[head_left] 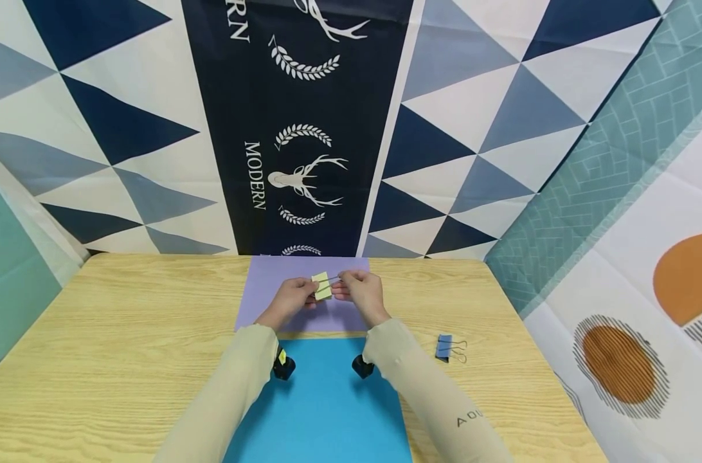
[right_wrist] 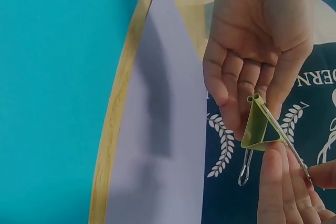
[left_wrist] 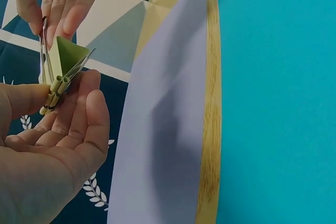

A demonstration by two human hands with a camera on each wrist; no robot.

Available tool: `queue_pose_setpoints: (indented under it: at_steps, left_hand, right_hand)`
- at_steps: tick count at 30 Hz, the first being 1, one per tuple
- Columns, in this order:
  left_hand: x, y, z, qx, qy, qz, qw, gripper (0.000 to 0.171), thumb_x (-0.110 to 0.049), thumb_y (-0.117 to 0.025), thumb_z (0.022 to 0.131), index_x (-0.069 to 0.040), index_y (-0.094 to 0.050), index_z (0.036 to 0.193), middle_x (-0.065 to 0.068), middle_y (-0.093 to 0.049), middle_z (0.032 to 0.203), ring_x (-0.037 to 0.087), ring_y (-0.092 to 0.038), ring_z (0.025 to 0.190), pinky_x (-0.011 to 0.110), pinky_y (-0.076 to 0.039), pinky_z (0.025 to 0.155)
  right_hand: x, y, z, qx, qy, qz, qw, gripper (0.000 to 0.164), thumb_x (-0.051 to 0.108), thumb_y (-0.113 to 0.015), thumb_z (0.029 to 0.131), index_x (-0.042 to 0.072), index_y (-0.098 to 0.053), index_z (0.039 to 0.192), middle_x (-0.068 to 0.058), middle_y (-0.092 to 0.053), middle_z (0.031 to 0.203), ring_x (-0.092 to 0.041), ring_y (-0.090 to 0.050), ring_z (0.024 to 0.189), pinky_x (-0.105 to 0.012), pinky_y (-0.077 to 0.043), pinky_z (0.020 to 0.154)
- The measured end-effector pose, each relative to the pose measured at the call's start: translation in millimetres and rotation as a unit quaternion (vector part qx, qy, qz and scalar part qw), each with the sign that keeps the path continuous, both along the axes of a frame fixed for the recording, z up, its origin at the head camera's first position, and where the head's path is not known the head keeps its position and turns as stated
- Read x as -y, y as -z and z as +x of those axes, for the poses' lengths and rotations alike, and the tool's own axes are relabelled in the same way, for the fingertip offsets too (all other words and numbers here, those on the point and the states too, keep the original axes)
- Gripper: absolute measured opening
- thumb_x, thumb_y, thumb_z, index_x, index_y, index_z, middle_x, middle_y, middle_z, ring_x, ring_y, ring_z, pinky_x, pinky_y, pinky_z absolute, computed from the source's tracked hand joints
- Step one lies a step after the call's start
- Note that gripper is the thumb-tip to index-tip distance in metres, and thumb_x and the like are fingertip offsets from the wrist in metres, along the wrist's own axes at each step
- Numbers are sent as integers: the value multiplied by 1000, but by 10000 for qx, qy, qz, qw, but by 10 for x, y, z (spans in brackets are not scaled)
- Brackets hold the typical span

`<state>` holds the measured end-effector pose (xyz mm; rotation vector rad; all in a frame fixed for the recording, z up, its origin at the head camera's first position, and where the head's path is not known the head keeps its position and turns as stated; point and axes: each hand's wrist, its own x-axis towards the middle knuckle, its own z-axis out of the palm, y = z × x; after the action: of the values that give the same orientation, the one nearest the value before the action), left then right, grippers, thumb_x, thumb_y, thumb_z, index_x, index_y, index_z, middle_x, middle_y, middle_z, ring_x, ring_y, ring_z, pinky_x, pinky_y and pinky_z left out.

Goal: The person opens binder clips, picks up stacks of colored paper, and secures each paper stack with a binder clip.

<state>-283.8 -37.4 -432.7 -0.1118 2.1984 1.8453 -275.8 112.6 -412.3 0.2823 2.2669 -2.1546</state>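
Observation:
Both hands hold a yellow-green binder clip (head_left: pixel 322 287) up over the lilac sheet. My left hand (head_left: pixel 291 299) grips the clip's body, its thumb lying by the rolled edges in the left wrist view. With thumb and fingertips, my right hand (head_left: pixel 362 292) pinches the end of one wire handle (right_wrist: pixel 296 156). The clip's folded body (left_wrist: pixel 67 59) shows as a hollow triangle in both wrist views. Its other wire handle (right_wrist: pixel 245 169) sticks out on the opposite side, near the left fingers.
Under the hands lies a lilac sheet (head_left: pixel 258 302), and nearer to me a blue sheet (head_left: pixel 328 411) on the wooden table (head_left: pixel 154 334). A blue binder clip (head_left: pixel 444 347) rests to the right of the right forearm. Patterned cloth (head_left: pixel 299 96) hangs behind the table.

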Motion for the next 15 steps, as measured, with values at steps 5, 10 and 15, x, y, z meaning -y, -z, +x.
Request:
queue_pose_setpoints:
  at_steps: [5, 10, 15]
  left_hand:
    - [22, 12, -9, 133, 24, 82, 9999, 32, -17, -50, 97, 7, -58, 116, 10, -62, 91, 10, -58, 71, 27, -54, 72]
    - [35, 4, -13, 205, 32, 103, 9997, 33, -17, -50, 98, 6, -56, 119, 12, -64, 94, 9, -58, 70, 31, -54, 78]
    - [39, -17, -7, 217, 36, 44, 9997, 34, -18, -49, 98, 5, -55, 122, 14, -64, 98, 9, -58, 70, 32, -54, 79]
  right_hand:
    - [-1, 15, 8, 24, -85, -10, 10000, 26, 10, -56, 92, -10, -63, 106, -24, -70, 92, -14, -69, 68, -29, -57, 66]
    - [-21, 5, 8, 32, -144, -16, 9999, 29, 12, -56, 92, -11, -61, 109, -23, -70, 91, -13, -69, 67, -28, -57, 65]
    - [-63, -11, -3, -9, -43, -1, 10000, 29, 15, -54, 93, -9, -62, 107, -17, -70, 81, -12, -68, 63, -27, -57, 62]
